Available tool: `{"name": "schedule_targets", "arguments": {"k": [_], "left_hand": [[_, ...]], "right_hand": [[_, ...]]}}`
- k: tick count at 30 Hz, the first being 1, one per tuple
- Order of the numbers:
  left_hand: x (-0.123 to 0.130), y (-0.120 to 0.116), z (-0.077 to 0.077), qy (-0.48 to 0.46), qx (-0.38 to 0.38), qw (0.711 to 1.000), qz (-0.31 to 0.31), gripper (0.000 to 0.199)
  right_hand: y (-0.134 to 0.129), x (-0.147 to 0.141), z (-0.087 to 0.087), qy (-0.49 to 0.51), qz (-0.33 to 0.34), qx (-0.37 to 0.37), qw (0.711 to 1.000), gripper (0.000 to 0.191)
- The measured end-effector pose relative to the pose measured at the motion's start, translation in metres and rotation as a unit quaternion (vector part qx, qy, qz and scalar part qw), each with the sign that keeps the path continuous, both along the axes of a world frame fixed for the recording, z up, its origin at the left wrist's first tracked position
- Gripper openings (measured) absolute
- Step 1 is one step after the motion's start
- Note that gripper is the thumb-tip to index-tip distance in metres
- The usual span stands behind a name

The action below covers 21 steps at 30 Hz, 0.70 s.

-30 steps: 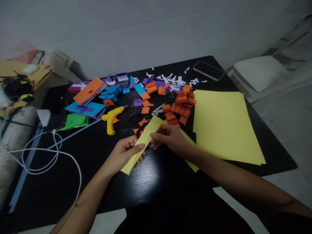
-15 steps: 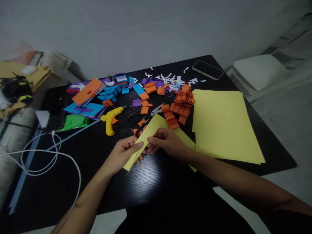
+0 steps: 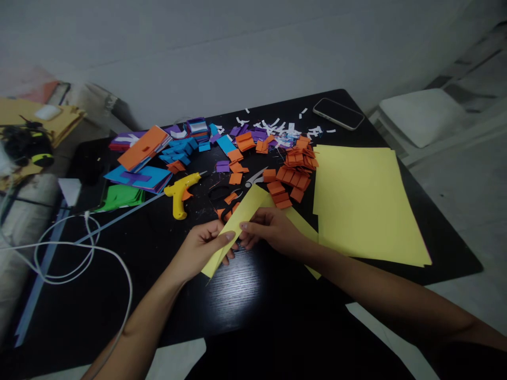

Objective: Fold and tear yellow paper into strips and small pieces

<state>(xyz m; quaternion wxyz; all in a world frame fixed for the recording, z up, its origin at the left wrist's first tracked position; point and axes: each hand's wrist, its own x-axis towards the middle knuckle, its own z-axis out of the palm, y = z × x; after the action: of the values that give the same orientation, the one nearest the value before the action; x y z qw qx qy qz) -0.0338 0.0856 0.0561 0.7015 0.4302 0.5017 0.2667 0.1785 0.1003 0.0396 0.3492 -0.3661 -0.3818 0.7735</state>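
Note:
A narrow folded strip of yellow paper (image 3: 246, 207) is held slantwise above the black table, between both hands. My left hand (image 3: 204, 247) grips its lower part, thumb on top and fingers underneath. My right hand (image 3: 271, 228) pinches the strip's right edge near the middle, with some fingertips hidden behind it. Under my right wrist lies another yellow strip (image 3: 300, 227) on the table. Just beyond the held paper are scissors (image 3: 255, 178), their black handles partly covered by orange paper bits and the strip.
A yellow glue gun (image 3: 181, 195) lies left of the hands. Orange folded pieces (image 3: 293, 177), blue pieces (image 3: 178, 153) and white scraps (image 3: 277, 129) spread across the back. Large yellow sheets (image 3: 364, 206) are stacked right, below a phone (image 3: 338, 114). A white cable (image 3: 114, 256) loops at left.
Both hands keep the same grip on the folded yellow strip. The view has shifted very slightly; nothing else has visibly moved.

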Motion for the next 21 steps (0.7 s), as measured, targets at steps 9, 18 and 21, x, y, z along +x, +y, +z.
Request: {"name": "schedule_targets", "arguments": {"k": [9,18,21], "left_hand": [[0.0016,-0.0005,0.0001,-0.002,0.0,1.0,-0.003,0.038],[-0.0014,0.0001,-0.0005,-0.006,-0.012,1.0,-0.005,0.035],[-0.0014,0.0001,0.0002,-0.001,-0.007,1.0,-0.005,0.036]], "right_hand": [[-0.0052,-0.0064,-0.0034,0.001,0.014,0.014,1.0,0.033],[0.0007,-0.001,-0.0007,-0.01,-0.001,0.013,1.0,0.041],[0.0013,-0.0005,0.0008,-0.012,0.004,0.011,1.0,0.041]]}}
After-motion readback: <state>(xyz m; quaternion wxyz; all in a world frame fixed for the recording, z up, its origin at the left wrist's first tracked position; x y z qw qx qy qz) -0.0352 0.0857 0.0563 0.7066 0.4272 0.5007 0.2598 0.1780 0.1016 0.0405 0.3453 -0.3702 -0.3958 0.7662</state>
